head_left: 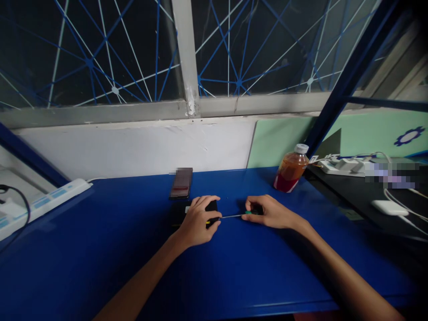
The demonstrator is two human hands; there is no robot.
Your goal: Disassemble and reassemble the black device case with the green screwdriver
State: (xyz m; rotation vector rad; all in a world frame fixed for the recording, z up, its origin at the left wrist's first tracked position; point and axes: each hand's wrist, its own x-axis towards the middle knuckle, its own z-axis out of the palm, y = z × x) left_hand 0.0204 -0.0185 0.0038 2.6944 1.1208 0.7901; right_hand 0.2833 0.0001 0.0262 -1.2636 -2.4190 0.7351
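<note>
Blue table [227, 267] below me, my left hand [197, 223] gripping a black object [211, 206] on it, my right hand [265, 211] pinching a green-and-black handle [249, 213], its thin metal shaft [231, 216] reaching my left fingertips, phone [181, 183] just beyond.

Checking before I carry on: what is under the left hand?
Parts of a black object show around the left hand, with a pale patch and some yellow. The hand covers the rest, so its middle cannot be made out.
</note>
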